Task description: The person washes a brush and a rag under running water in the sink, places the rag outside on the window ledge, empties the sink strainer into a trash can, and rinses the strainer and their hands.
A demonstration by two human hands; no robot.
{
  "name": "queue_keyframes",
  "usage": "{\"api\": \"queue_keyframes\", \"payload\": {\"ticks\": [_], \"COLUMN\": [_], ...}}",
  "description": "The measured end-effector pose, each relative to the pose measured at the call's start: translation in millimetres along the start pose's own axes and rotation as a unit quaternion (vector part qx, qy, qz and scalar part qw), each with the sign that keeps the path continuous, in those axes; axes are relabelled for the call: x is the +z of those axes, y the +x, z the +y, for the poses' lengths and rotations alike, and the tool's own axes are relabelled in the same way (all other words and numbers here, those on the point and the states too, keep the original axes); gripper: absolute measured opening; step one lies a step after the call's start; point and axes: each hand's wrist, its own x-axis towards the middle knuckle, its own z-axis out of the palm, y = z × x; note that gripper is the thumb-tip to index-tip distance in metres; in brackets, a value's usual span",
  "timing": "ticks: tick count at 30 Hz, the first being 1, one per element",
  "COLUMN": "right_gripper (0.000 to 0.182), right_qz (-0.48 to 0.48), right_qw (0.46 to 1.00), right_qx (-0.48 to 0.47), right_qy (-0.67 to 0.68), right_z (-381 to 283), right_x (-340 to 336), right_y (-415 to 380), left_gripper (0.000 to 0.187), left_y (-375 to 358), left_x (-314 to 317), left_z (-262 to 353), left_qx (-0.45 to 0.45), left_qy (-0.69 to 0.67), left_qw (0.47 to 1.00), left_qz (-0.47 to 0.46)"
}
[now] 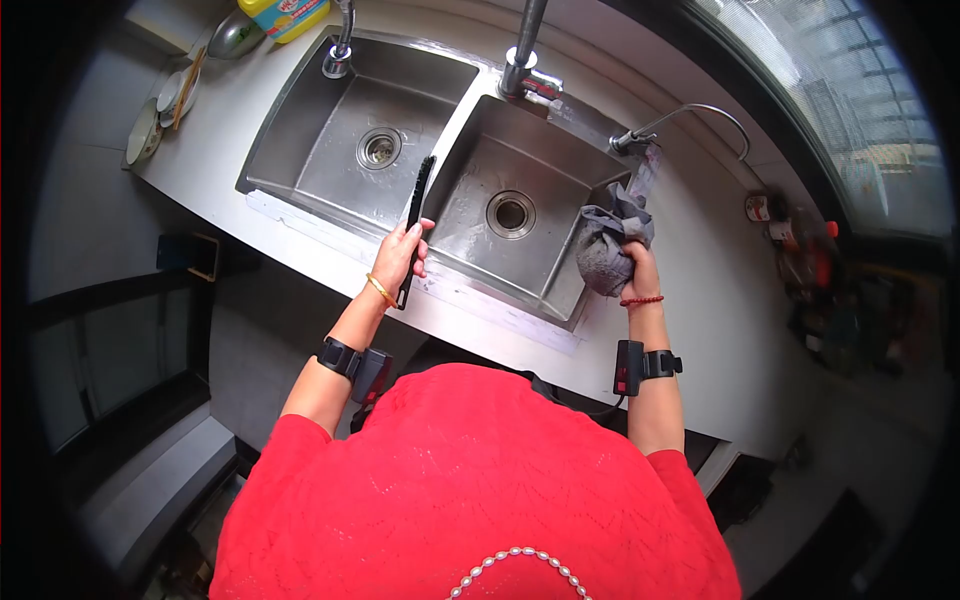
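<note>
A slim black brush (420, 190) is in my left hand (403, 253), whose fingers wrap round its handle. Its bristled end points away from me, over the divider between the two basins. On the other side, my right hand (641, 270) grips a bunched grey cloth (606, 262) at the right edge of the sink. Part of the cloth drapes over the rim. Below my hands lie the left steel basin (320, 140) and the right steel basin (470, 205), each with a round drain.
A dark faucet (520, 65) rises behind the divider. A thin curved spout (715, 110) stands at the right. Bowls with chopsticks (188, 92) and a yellow bottle (285, 15) are at the back left. Bottles (790, 235) stand at the far right.
</note>
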Motion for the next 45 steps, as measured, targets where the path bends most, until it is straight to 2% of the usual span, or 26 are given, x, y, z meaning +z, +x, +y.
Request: {"api": "queue_keyframes", "payload": {"ticks": [1,4,8,10,12,13,14,15,17,18,20,23,25,27,29,32,34,37,40,41,43,44,45], "right_gripper": [0.037,0.039,0.040,0.044,0.055,0.059,0.062,0.061,0.060,0.061,0.062,0.062,0.060,0.058,0.058,0.055,0.051,0.048,0.050,0.055,0.058,0.058,0.058], "right_qz": [-0.005,-0.016,0.020,0.064,0.085,0.185,0.192,0.143,0.041,0.029,-0.023,-0.083,-0.079,-0.045,0.003,0.112,0.191,0.328,0.401,0.361,0.419,0.414,0.424], "right_qw": [0.999,0.999,0.994,0.973,0.920,0.819,0.804,0.823,0.854,0.846,0.891,0.916,0.931,0.944,0.967,0.966,0.948,0.903,0.871,0.902,0.826,0.829,0.828], "right_qx": [0.011,-0.043,-0.091,-0.092,-0.078,-0.184,-0.174,-0.190,-0.201,-0.214,-0.202,-0.209,-0.232,-0.236,-0.197,-0.190,-0.191,-0.176,-0.168,-0.165,-0.181,-0.188,-0.186], "right_qy": [0.044,0.005,-0.054,-0.203,-0.374,-0.511,-0.535,-0.515,-0.477,-0.487,-0.407,-0.331,-0.271,-0.228,-0.160,-0.134,-0.166,-0.217,-0.231,-0.169,-0.332,-0.326,-0.317], "right_z": [-6,-27,-60,-51,-34,-12,-5,10,19,30,54,45,18,2,-20,-52,-63,-42,-7,0,2,2,4], "right_x": [-3,-22,-60,-111,-129,-125,-112,-103,-30,-2,31,41,27,-10,-55,-132,-191,-282,-317,-325,-305,-296,-295], "right_y": [-1,-10,-39,-23,-18,-13,-9,0,-13,-17,-19,-28,-43,-49,-67,-101,-119,-131,-135,-134,-129,-127,-126], "left_gripper": [0.025,0.025,0.025,0.024,0.025,0.025,0.026,0.026,0.027,0.027,0.026,0.025,0.026,0.026,0.026,0.026,0.025,0.022,0.016,0.014,0.014,0.014,0.014], "left_y": [1,4,4,7,3,1,2,2,0,-1,-1,2,4,5,2,3,2,5,8,9,6,5,-7], "left_x": [5,17,25,25,29,31,32,33,38,43,52,58,60,61,66,72,75,86,96,101,123,138,166], "left_z": [4,13,15,7,6,4,-1,-5,-13,-14,-10,0,0,-2,-7,-15,-16,-20,-22,-27,-29,-34,-31], "left_qx": [0.003,0.000,-0.001,-0.005,-0.008,-0.009,-0.017,-0.018,-0.026,-0.029,-0.035,-0.013,-0.020,-0.020,-0.030,-0.046,-0.052,-0.052,-0.043,-0.021,0.023,0.090,0.182], "left_qy": [-0.003,-0.002,0.038,0.038,0.034,0.033,0.052,0.051,0.053,0.055,0.067,0.084,0.078,0.102,0.101,0.097,0.099,0.115,0.160,0.195,0.303,0.414,0.438], "left_qw": [1.000,1.000,0.999,0.999,0.999,0.999,0.998,0.998,0.998,0.997,0.996,0.995,0.995,0.993,0.993,0.992,0.991,0.988,0.982,0.975,0.939,0.888,0.854], "left_qz": [0.002,-0.012,-0.024,-0.024,-0.025,-0.026,-0.025,-0.027,-0.038,-0.043,-0.047,-0.061,-0.058,-0.055,-0.060,-0.069,-0.075,-0.086,-0.094,-0.103,-0.159,-0.179,-0.214]}}
